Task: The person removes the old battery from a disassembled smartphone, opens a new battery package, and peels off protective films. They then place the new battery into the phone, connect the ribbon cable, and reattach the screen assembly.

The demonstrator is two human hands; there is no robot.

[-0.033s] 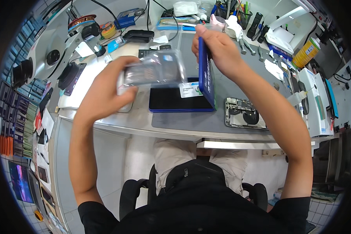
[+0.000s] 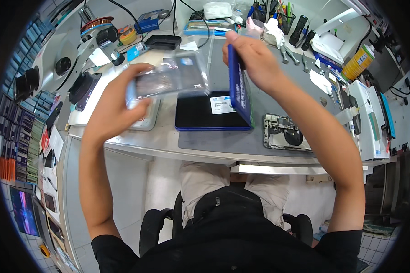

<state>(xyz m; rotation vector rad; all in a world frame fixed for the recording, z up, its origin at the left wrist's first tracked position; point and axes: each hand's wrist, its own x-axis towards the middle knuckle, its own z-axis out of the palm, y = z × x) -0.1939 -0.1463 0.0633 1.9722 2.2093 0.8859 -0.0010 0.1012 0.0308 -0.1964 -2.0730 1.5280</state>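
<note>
My left hand (image 2: 116,102) is closed on the left end of a clear plastic bag (image 2: 173,79), raised over the table. The bag looks blurred, and I cannot make out what is inside it. Below and to its right lies a flat blue box (image 2: 193,118) with a dark inside and a white printed card (image 2: 222,104) in it. At the far end of its upright blue lid (image 2: 239,84), my right hand (image 2: 250,59) grips the edge. An opened phone (image 2: 282,132) with bare inner parts rests on the grey mat, by my right forearm.
A microscope (image 2: 54,68) stands at the left. A clear-topped case (image 2: 146,119) lies partly under my left hand. Screwdrivers (image 2: 289,54) and a yellow spray can (image 2: 357,63) are at the back right. A black tray (image 2: 163,42) sits at the back, beside cables.
My left hand and the plastic bag have shifted a little to the left. The blue lid in my right hand leans slightly further left.
</note>
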